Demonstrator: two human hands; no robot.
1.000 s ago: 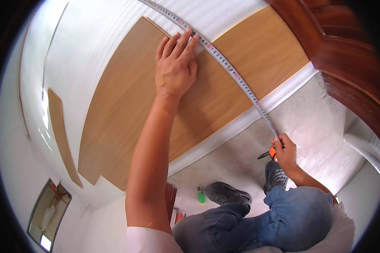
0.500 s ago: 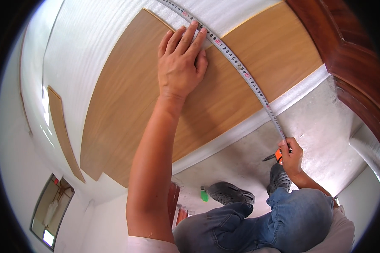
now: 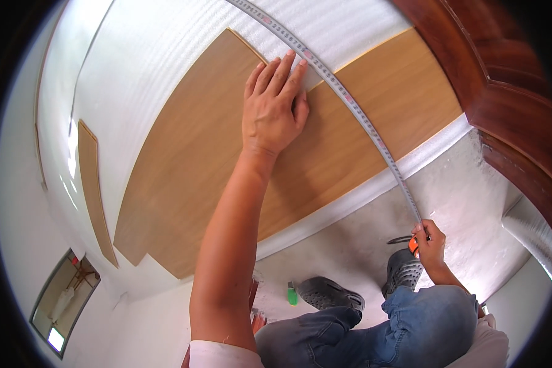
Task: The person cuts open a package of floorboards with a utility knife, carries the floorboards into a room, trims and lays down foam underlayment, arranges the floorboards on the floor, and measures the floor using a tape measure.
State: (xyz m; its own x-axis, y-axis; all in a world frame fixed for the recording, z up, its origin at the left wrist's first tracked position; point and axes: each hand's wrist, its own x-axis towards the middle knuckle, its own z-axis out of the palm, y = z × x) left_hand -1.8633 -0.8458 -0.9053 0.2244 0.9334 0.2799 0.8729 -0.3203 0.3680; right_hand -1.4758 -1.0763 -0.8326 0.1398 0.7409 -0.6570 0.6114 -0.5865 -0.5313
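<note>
Wood-look flooring planks (image 3: 208, 153) lie on white foam underlay (image 3: 147, 61). My left hand (image 3: 273, 113) rests palm down on them, fingers stretched out. Its fingertips are at the planks' far edge, right beside a curved metal tape blade (image 3: 349, 101); whether they touch it I cannot tell. The blade runs across the planks from the top of the view down to the orange tape measure case (image 3: 414, 246). Closed round that case, my right hand (image 3: 432, 245) is low over the floor, above my shoe. A thin dark strap or loop (image 3: 398, 240) shows beside the case.
A narrow plank strip (image 3: 95, 190) lies at the left. The dark reddish wooden panelled piece (image 3: 503, 80) stands at the upper right. A small green-handled tool (image 3: 292, 295) lies on the concrete floor (image 3: 343, 239) beside my dark clogs (image 3: 331, 294). A wall opening (image 3: 64, 300) is at lower left.
The view has shifted, so most things sit a little lower in it. My left fingertips appear slightly farther back from the tape blade. My right hand still holds the case.
</note>
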